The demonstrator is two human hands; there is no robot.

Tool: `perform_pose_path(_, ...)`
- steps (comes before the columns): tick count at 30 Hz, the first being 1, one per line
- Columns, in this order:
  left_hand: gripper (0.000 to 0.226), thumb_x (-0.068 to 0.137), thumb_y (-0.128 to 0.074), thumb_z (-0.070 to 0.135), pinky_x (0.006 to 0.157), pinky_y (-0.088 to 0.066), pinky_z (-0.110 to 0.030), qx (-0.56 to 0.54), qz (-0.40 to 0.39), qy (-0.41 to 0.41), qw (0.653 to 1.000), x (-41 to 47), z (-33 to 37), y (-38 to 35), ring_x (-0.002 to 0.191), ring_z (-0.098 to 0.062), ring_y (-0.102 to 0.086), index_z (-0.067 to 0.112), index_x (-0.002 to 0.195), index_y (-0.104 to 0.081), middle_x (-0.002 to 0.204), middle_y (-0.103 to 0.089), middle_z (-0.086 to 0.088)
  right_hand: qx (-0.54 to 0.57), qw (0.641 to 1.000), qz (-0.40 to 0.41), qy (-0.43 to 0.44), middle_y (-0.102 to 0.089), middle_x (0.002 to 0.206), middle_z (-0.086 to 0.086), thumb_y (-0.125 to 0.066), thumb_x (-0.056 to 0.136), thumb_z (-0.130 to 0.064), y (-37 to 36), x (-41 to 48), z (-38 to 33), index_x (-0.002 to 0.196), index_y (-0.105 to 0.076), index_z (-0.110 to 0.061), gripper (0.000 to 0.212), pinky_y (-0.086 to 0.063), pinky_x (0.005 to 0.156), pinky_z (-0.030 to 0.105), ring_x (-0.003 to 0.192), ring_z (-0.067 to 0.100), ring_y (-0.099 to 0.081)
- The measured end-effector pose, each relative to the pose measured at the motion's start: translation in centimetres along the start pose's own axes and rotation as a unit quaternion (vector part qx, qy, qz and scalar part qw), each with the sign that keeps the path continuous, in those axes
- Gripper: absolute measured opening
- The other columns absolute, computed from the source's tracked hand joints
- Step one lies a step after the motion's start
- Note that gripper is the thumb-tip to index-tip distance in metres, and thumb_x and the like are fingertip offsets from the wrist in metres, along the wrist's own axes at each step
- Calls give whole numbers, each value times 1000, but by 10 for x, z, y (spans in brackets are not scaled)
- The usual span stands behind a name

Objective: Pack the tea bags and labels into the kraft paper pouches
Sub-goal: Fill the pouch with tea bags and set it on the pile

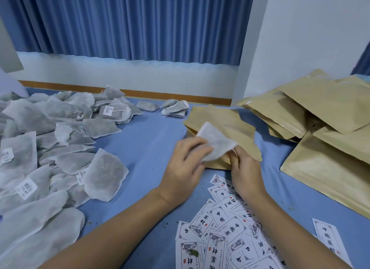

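Tea bag heap (24,116): loose pile of white mesh bags with dark contents, on the left of the blue worktop (144,140); several carry small barcode tags.
Far cluster (176,108): a few more tea bags at the rear centre, apart from the heap.
Left grip (186,166): grasping one tea bag (217,143), with thumb and fingers pinching its near left corner.
Held tea bag: raised and tilted over the kraft pouch (226,120), lower right corner at the pouch's near edge; whether it has entered the mouth cannot be told.
Kraft pouch: lying flat at centre right, just beyond both hands.
Right grip (247,168): grasping the near edge of the kraft pouch, fingers curled on it, beside the bag's lower corner.
Labels (226,234): white printed cards, overlapping, spread at the near edge under the right forearm.
Pouch stack (330,112): many kraft pouches heaped unevenly at the far right.
Single label (328,238): lying apart, near the front right corner.
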State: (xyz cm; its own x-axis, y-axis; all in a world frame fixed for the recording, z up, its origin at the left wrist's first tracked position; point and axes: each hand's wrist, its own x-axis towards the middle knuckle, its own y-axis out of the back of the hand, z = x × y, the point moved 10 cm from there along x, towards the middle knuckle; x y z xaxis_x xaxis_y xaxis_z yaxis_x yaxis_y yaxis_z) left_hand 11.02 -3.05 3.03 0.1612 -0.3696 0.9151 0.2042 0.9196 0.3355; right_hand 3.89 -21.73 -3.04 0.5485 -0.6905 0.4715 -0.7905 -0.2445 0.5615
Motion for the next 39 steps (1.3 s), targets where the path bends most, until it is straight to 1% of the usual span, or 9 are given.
perform_pose_path(4, 23, 82, -63, -14, 82, -50, -37, 71, -139, -73, 985, -5, 24, -37, 95, -33, -61, -2, 100, -70, 108, -65, -16, 7, 1000, 2, -25, -71, 118, 8, -41, 102, -6, 0, 0, 6, 141, -57, -19, 45, -41, 79, 25, 101, 27, -64)
perform_pose_path(11, 21, 80, -66, -7, 65, -50, -41, 118, -259, -54, 957, -16, 15, -64, 92, -28, -57, 3, 99, -67, 104, -61, -11, 78, 996, 30, -38, -68, 95, -4, -43, 106, -21, 7, -1, 7, 140, -59, -25, 37, -45, 80, 28, 88, 14, -60)
perform_pose_path(14, 36, 85, -62, -1, 79, -49, -39, 144, -286, 57, 946, -12, -15, -76, 107, -24, -52, 12, 119, -59, 118, -56, -3, 65, 997, 36, 0, -71, 87, -1, -46, 105, -17, 10, -2, -3, 137, -61, -26, 36, -46, 72, 20, 74, 7, -57)
perform_pose_path(17, 31, 89, -55, 3, 80, -48, -37, 208, -328, 202, 899, -5, -64, -98, 108, -29, -59, 15, 117, -57, 114, -60, -6, 66, 996, 26, 61, -68, 113, -8, -49, 104, -7, 9, -6, -24, 136, -62, -19, 37, -38, 86, 3, 96, -7, -57)
perform_pose_path(21, 38, 104, -42, 27, 113, -29, -34, 174, -386, 347, 837, -12, -118, -141, 133, -27, -43, 15, 140, -43, 142, -44, -6, 65, 993, 2, 97, -54, 144, -4, -50, 102, -3, 4, -11, -36, 140, -59, -15, 41, -34, 115, 23, 139, 8, -45)
perform_pose_path(26, 48, 109, -35, 29, 107, -20, -23, 17, -452, 494, 743, -44, -155, -150, 144, -21, -28, 11, 151, -23, 139, -44, -2, -1, 987, -80, 141, -51, 149, 7, -52, 101, -1, -23, -21, -42, 142, -56, -10, 42, -24, 120, 24, 146, 18, -37)
perform_pose_path(29, 50, 106, -40, 37, 116, -19, -34, 88, -461, 413, 780, -33, -152, -150, 144, -24, -29, 18, 151, -28, 156, -33, -5, -7, 988, -68, 138, -53, 148, 5, -51, 102, -8, -23, -18, -38, 143, -55, -12, 41, -22, 119, 18, 147, 16, -36)
perform_pose_path(34, 33, 103, -41, 23, 106, -34, -36, 127, -479, 157, 854, -19, -82, -134, 126, -32, -49, 14, 134, -50, 137, -53, -11, -15, 991, -44, 125, -55, 146, 5, -50, 103, -13, -21, -10, -34, 142, -56, -12, 40, -23, 117, 14, 145, 16, -39)
perform_pose_path(39, 27, 93, -56, 23, 61, -48, -36, 216, -220, 26, 951, -7, -43, -28, 64, -29, -61, 14, 68, -58, 69, -62, -4, -55, 989, -70, 114, -55, 145, 10, -50, 103, -12, -29, -3, -44, 140, -57, -10, 38, -23, 118, 22, 144, 24, -40)
